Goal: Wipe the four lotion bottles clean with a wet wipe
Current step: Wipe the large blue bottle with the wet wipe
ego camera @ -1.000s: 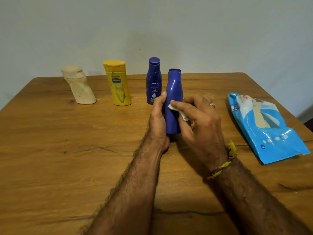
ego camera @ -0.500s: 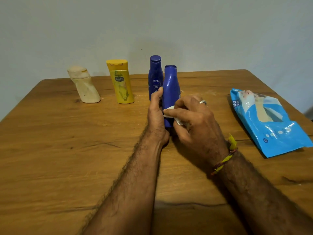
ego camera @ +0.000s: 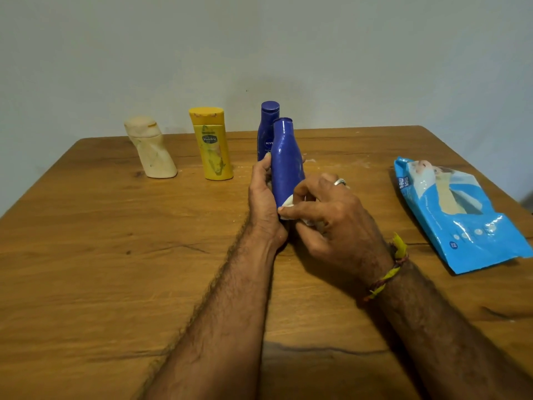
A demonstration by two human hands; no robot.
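Note:
A plain blue lotion bottle [ego camera: 286,160] stands upright at the table's middle, gripped low on its left side by my left hand [ego camera: 264,202]. My right hand [ego camera: 328,217] pinches a white wet wipe [ego camera: 288,207] against the bottle's lower right side. Behind it stands a second blue bottle [ego camera: 266,125] with a white label, partly hidden. A yellow bottle [ego camera: 212,144] and a cream bottle [ego camera: 150,148] stand further left along the back.
A blue pack of wet wipes [ego camera: 452,209] lies flat near the right edge of the wooden table [ego camera: 101,255]. A pale wall rises behind the table's far edge.
My right hand has slid the wipe down the blue bottle from its middle to its lower part. The left hand keeps its grip.

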